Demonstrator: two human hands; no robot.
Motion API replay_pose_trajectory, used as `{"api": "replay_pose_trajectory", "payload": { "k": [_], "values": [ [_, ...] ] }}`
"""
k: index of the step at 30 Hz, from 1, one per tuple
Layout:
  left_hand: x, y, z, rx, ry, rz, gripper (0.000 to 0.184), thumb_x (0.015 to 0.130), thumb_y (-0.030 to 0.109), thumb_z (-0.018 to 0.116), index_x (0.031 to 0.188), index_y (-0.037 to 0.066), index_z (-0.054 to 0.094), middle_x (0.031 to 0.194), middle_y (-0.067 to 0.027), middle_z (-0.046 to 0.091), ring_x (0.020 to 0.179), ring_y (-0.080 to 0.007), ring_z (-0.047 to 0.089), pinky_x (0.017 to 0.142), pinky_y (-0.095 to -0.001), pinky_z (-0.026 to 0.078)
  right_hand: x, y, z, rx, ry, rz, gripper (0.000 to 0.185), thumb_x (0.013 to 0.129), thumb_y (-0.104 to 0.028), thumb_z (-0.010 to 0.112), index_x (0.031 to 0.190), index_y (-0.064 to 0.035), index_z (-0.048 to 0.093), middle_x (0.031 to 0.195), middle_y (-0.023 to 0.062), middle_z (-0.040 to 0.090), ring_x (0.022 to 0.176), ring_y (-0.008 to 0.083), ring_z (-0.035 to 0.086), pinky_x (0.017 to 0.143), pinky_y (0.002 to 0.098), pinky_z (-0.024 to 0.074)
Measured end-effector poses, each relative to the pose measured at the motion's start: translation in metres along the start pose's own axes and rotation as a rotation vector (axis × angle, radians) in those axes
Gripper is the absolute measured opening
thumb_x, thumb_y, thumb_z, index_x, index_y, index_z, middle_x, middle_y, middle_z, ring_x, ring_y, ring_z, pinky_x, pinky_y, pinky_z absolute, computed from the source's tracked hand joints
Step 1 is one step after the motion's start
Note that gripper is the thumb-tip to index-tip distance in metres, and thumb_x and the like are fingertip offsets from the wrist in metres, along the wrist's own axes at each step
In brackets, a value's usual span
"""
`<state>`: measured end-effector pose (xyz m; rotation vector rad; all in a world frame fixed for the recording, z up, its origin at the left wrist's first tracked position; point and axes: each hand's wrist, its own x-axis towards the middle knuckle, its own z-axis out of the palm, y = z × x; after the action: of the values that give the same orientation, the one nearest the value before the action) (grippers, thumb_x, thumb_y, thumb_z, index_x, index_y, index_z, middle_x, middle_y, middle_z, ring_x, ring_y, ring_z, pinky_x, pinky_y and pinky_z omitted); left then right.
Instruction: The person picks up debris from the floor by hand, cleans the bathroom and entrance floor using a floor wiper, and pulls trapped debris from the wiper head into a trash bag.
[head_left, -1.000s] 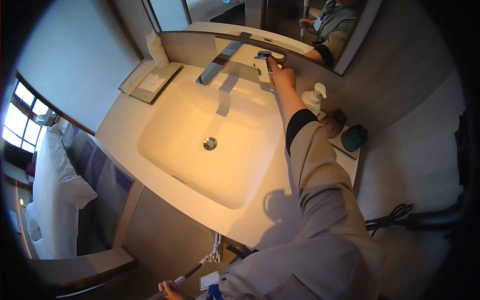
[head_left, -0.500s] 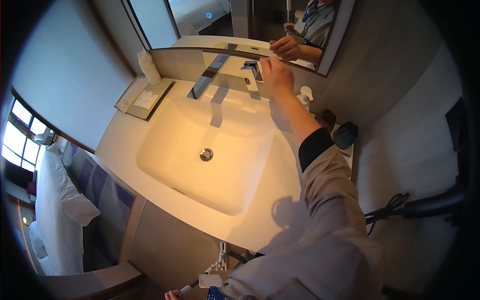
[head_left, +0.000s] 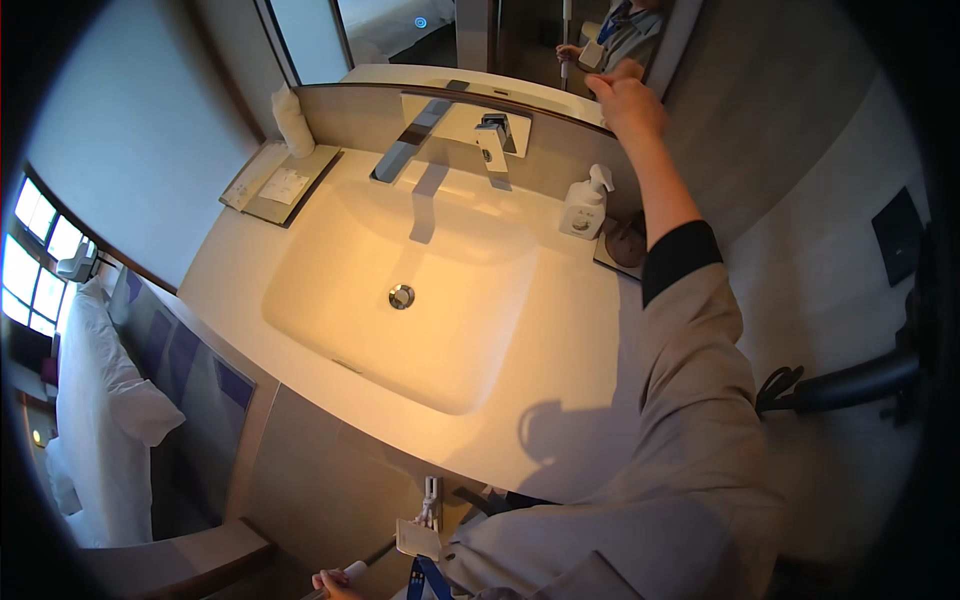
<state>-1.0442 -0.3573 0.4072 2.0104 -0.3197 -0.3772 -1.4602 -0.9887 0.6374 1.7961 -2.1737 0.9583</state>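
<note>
Right hand [head_left: 632, 108] has moved from tap lever [head_left: 490, 148] toward mirror [head_left: 475, 35], leaving lever free, half-curled, contents unclear; left hand [head_left: 333, 583] grips pole [head_left: 356, 570].

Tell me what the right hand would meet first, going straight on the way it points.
Most likely the mirror: the right hand points toward its glass, though the gap between them is hard to judge from this view.

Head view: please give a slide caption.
Right hand near the mirror, left hand holding a pole, at the sink.

Beige sleeve [head_left: 690, 350], black cuff [head_left: 682, 262], blue lanyard [head_left: 430, 580]
</note>
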Motion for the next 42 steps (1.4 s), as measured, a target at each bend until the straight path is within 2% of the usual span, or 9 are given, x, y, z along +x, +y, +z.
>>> {"api": "replay_pose_trajectory", "payload": {
  "k": [5, 9, 13, 22, 24, 27, 30, 33, 42],
  "values": [
    [0.006, -0.013, -0.011, -0.192, 0.087, -0.100, 0.023, 0.093, 0.019, 0.042, 0.077, 0.006, 0.050, 0.070, -0.0021, 0.045, 0.066, -0.0134, 0.043, 0.063, -0.0274, 0.037, -0.026, 0.030, 0.023, -0.263, -0.009, -0.061, 0.036, 0.089, -0.038, 0.049, 0.086, -0.0066, 0.066, 0.088, 0.0174, 0.067, 0.083, 0.0340, 0.065, 0.073, 0.0443, 0.0510],
    [0.003, -0.006, -0.012, -0.188, 0.111, -0.117, 0.022, 0.094, 0.018, 0.041, 0.078, 0.006, 0.049, 0.070, -0.0019, 0.044, 0.067, -0.0135, 0.043, 0.064, -0.0278, 0.037, -0.043, 0.030, 0.141, 0.014, -0.114, -0.353, 0.028, 0.088, -0.026, 0.053, 0.084, -0.0019, 0.067, 0.084, 0.0234, 0.065, 0.082, 0.0373, 0.064, 0.074, 0.0455, 0.0505],
    [-0.005, 0.009, 0.001, -0.149, 0.167, -0.140, 0.017, 0.088, 0.013, 0.046, 0.073, 0.006, 0.047, 0.071, -0.0047, 0.045, 0.067, -0.0171, 0.045, 0.063, -0.0306, 0.038, -0.056, -0.007, 0.197, 0.216, -0.209, -0.225, 0.024, 0.084, -0.020, 0.058, 0.077, 0.0012, 0.066, 0.075, 0.0209, 0.064, 0.077, 0.0374, 0.062, 0.071, 0.0434, 0.0490],
    [-0.015, 0.008, 0.009, 0.548, 0.111, 0.373, 0.015, 0.076, 0.003, 0.048, 0.064, 0.006, 0.039, 0.064, -0.0084, 0.044, 0.058, -0.0215, 0.044, 0.058, -0.0341, 0.037, -0.082, -0.044, 0.222, 0.697, -0.324, 0.056, 0.024, 0.087, -0.022, 0.057, 0.091, 0.0004, 0.066, 0.073, 0.0157, 0.065, 0.057, 0.0227, 0.064, 0.055, 0.0328, 0.0506],
    [-0.012, 0.011, 0.012, 0.126, 0.163, 0.102, 0.017, 0.078, 0.004, 0.046, 0.063, 0.008, 0.038, 0.060, -0.0054, 0.042, 0.057, -0.0177, 0.042, 0.058, -0.0317, 0.037, -0.092, -0.044, 0.207, 0.704, -0.360, 0.103, 0.024, 0.089, -0.020, 0.055, 0.102, -0.0017, 0.063, 0.071, 0.0130, 0.065, 0.061, 0.0204, 0.065, 0.059, 0.0333, 0.0500],
    [-0.012, 0.019, 0.019, 0.006, 0.144, 0.074, 0.020, 0.081, 0.005, 0.043, 0.063, 0.010, 0.037, 0.057, -0.0015, 0.039, 0.057, -0.0122, 0.040, 0.059, -0.0276, 0.035, -0.109, -0.017, 0.237, 0.139, 0.097, -0.283, 0.044, 0.091, -0.016, 0.046, 0.133, -0.0073, 0.040, 0.086, 0.0135, 0.067, 0.068, 0.0252, 0.065, 0.059, 0.0375, 0.0517],
    [-0.009, 0.017, 0.014, -0.097, 0.175, -0.046, 0.019, 0.082, 0.006, 0.042, 0.063, 0.009, 0.037, 0.058, -0.0020, 0.039, 0.057, -0.0127, 0.040, 0.059, -0.0275, 0.036, -0.107, -0.013, 0.223, -0.054, -0.219, -0.291, 0.062, 0.087, -0.009, 0.048, 0.143, -0.0085, 0.021, 0.100, 0.0168, 0.065, 0.088, 0.0286, 0.064, 0.073, 0.0363, 0.0502],
    [-0.003, 0.000, 0.006, -0.104, 0.152, -0.016, 0.020, 0.082, 0.006, 0.042, 0.062, 0.009, 0.037, 0.058, -0.0020, 0.039, 0.057, -0.0129, 0.041, 0.058, -0.0271, 0.037, -0.094, -0.007, 0.233, -0.215, -0.411, -0.320, 0.062, 0.090, -0.011, 0.041, 0.146, -0.0103, 0.015, 0.093, 0.0174, 0.066, 0.081, 0.0297, 0.066, 0.063, 0.0388, 0.0513],
    [0.009, -0.023, -0.005, 0.237, 0.072, 0.253, 0.022, 0.081, 0.007, 0.042, 0.060, 0.010, 0.037, 0.058, -0.0021, 0.039, 0.057, -0.0128, 0.042, 0.057, -0.0262, 0.038, -0.086, -0.004, 0.209, -0.431, -0.262, -0.612, 0.061, 0.083, -0.012, 0.051, 0.141, -0.0104, 0.030, 0.074, 0.0079, 0.066, 0.067, 0.0215, 0.066, 0.054, 0.0349, 0.0477]
  ]
}}
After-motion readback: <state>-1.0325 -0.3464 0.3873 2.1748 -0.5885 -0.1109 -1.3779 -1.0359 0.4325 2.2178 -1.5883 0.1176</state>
